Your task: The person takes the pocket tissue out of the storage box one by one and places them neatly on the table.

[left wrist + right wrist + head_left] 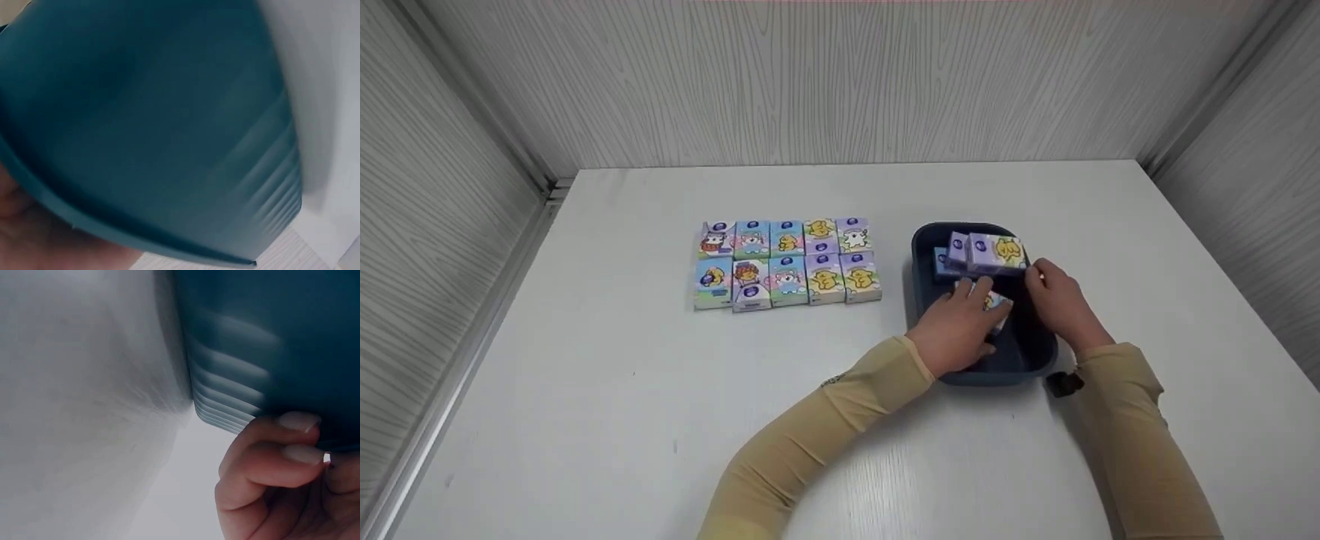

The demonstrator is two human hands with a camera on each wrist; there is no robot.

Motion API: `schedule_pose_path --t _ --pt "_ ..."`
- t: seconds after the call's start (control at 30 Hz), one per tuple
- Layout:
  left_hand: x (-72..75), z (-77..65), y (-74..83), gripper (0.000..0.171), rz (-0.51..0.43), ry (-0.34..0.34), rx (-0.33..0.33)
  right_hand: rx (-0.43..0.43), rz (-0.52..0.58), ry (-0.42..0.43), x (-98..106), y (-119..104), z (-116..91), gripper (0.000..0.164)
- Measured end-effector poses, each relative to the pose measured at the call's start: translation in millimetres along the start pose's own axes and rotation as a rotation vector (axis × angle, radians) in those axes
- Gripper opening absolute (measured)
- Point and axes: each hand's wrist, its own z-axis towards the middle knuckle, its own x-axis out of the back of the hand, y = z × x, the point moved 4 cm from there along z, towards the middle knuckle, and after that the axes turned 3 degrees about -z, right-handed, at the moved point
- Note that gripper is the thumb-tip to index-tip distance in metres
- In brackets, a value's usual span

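Observation:
A dark blue bin [997, 379] stands on the right of the table with small cartoon-printed packs inside, like pocket tissue packs. My left hand [956, 330] reaches over the bin's near-left rim, its fingers and thumb around a tissue pack [999, 309] low in the bin. That pack is partly hidden by the fingers. On the bin's right side, my right hand [1059, 300] pinches the rim with curled fingers [281, 467]. A purple tissue pack [996, 252] lies on top of others at the bin's far end. The bin's outer wall [169, 124] fills the left wrist view.
Two rows of tissue packs [787, 281] lie side by side left of the bin. A small black object [1065, 384] sits at the right wrist. Grey wood-grain panels [840, 82] border the white table [607, 375] at the back and sides.

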Motion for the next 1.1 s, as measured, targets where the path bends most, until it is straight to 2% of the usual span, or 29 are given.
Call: schedule_pose_path --t 0.23,0.4,0.53,0.73,0.87,1.1 --pt "-4.0 8.1 -0.8 0.053 -0.099 -0.048 0.063 0.009 -0.016 0.006 -2 2 0 0.036" --pt "-3.3 11.5 -1.5 0.048 -0.107 -0.022 0.075 -0.003 -0.008 0.003 -2 4 0 0.036" --pt "-3.6 11.5 -3.4 0.063 -0.145 -0.036 0.084 -0.005 -0.005 0.002 -1 3 -1 0.036" --pt "-5.0 12.4 -4.5 0.07 -0.145 -0.038 0.069 0.017 -0.002 0.005 -1 1 -4 0.035" --pt "-2.4 11.3 -5.7 0.073 -0.168 -0.014 0.056 0.02 -0.007 0.012 0 0 -3 0.034" --pt "6.4 7.3 -10.2 0.068 -0.157 0.123 -0.004 0.017 0.005 -0.007 0 0 -2 0.037"
